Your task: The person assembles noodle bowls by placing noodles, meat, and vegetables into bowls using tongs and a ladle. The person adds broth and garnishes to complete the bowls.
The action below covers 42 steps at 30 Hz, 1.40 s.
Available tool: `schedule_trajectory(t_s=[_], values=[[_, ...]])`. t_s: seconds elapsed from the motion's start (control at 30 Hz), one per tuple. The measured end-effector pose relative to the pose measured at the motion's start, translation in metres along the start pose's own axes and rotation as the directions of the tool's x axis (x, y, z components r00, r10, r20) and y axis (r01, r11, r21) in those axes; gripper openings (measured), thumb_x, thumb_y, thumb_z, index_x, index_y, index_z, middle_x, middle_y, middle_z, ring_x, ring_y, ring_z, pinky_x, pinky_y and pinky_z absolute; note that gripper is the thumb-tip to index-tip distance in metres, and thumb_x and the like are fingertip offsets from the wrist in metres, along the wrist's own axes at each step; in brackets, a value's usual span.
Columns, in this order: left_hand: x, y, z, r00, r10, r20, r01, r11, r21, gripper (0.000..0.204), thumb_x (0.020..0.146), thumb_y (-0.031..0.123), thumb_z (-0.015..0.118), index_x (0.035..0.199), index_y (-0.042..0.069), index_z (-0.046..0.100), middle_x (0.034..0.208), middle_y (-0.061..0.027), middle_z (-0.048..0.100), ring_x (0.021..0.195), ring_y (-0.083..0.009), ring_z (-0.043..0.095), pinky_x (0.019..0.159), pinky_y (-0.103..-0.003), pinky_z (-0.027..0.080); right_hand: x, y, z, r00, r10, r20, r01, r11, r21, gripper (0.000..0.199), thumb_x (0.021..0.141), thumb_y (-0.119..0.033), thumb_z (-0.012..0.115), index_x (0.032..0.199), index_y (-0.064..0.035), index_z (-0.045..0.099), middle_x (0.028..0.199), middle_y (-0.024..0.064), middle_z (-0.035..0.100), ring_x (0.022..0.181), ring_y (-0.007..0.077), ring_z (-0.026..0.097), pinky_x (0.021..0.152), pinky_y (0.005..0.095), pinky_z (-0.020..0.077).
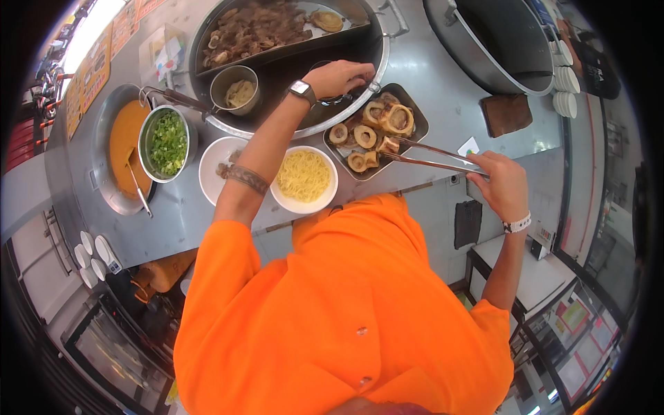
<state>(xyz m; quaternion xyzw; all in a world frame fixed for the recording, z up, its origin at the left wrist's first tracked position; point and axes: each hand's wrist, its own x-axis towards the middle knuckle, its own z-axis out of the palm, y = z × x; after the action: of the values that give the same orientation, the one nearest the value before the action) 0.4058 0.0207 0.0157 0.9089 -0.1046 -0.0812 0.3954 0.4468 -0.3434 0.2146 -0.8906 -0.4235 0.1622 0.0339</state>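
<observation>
My left hand (340, 73), with a watch on the wrist, reaches over the rim of a big steel pot (377, 66) and curls around a dark ladle (332, 100) hanging in the broth. My right hand (501, 183) grips long metal tongs (429, 155). Their tips rest at a steel tray (418, 124) of cut marrow bones (387, 119). A white bowl of yellow noodles (304, 176) stands just below my left forearm. Beside it, partly hidden by the arm, is a second white bowl (214, 173) holding some meat.
The pot's far section holds cooked meat (256, 28), and a small steel strainer cup of noodles (236, 88) hangs inside. A bowl of chopped greens (166, 142) and an orange sauce pan (121, 138) sit left. Another large pot (498, 41), stacked white bowls (566, 79) and a brown cloth (506, 114) are right.
</observation>
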Motion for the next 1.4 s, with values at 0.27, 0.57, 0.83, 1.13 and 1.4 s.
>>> schedule_trajectory(t_s=[0.27, 0.57, 0.83, 1.13, 1.4], values=[[0.002, -0.012, 0.011, 0.992, 0.017, -0.124, -0.02, 1.0, -0.018, 0.027, 0.089, 0.007, 0.059, 0.115, 0.006, 0.054, 0.105, -0.0177, 0.066, 0.099, -0.0377, 0.062, 0.083, -0.045, 0.049, -0.008, 0.041, 0.026, 0.999, -0.043, -0.026, 0.048, 0.968, 0.247, 0.034, 0.073, -0.012, 0.078, 0.107, -0.0066, 0.071, 0.086, 0.0099, 0.065, 0.074, 0.0289, 0.061, 0.069, 0.0346, 0.049], [0.003, -0.032, 0.028, 0.997, -0.065, 0.037, 0.06, 0.992, 0.111, 0.038, 0.088, 0.008, 0.061, 0.126, 0.007, 0.053, 0.102, -0.0209, 0.066, 0.099, -0.0392, 0.062, 0.086, -0.046, 0.049, -0.011, 0.056, 0.043, 0.993, -0.016, -0.119, 0.07, 0.882, 0.465, 0.038, 0.074, -0.003, 0.077, 0.112, -0.0032, 0.07, 0.096, 0.0103, 0.069, 0.074, 0.0182, 0.062, 0.07, 0.0309, 0.0519], [-0.007, -0.035, 0.005, 0.989, 0.088, -0.119, -0.083, 0.995, 0.049, 0.039, 0.088, 0.015, 0.067, 0.124, 0.004, 0.056, 0.105, -0.0176, 0.067, 0.099, -0.0359, 0.064, 0.085, -0.043, 0.051, -0.013, 0.07, 0.044, 0.996, 0.045, -0.073, 0.003, 0.835, 0.551, 0.041, 0.075, -0.003, 0.077, 0.116, -0.0042, 0.07, 0.1, 0.0064, 0.07, 0.075, 0.013, 0.059, 0.07, 0.0266, 0.0498], [-0.035, -0.02, -0.038, 0.875, 0.052, -0.481, 0.046, 0.981, 0.189, 0.029, 0.089, 0.029, 0.069, 0.108, 0.008, 0.061, 0.09, -0.0156, 0.066, 0.084, -0.036, 0.063, 0.072, -0.043, 0.051, 0.017, 0.05, 0.03, 0.982, 0.118, -0.145, -0.018, 0.832, 0.555, 0.037, 0.08, -0.007, 0.075, 0.116, -0.0046, 0.069, 0.095, 0.0057, 0.069, 0.08, 0.0153, 0.062, 0.074, 0.0262, 0.0491], [-0.056, 0.04, -0.106, 0.732, -0.013, -0.681, 0.128, 0.985, 0.119, 0.035, 0.091, 0.027, 0.067, 0.112, 0.001, 0.056, 0.084, -0.022, 0.065, 0.081, -0.0399, 0.064, 0.07, -0.046, 0.05, 0.102, -0.015, 0.039, 0.955, -0.083, -0.286, 0.171, 0.939, 0.299, 0.031, 0.081, -0.019, 0.076, 0.11, -0.0093, 0.071, 0.099, 0.0079, 0.072, 0.083, 0.0252, 0.068, 0.074, 0.0339, 0.0527]])
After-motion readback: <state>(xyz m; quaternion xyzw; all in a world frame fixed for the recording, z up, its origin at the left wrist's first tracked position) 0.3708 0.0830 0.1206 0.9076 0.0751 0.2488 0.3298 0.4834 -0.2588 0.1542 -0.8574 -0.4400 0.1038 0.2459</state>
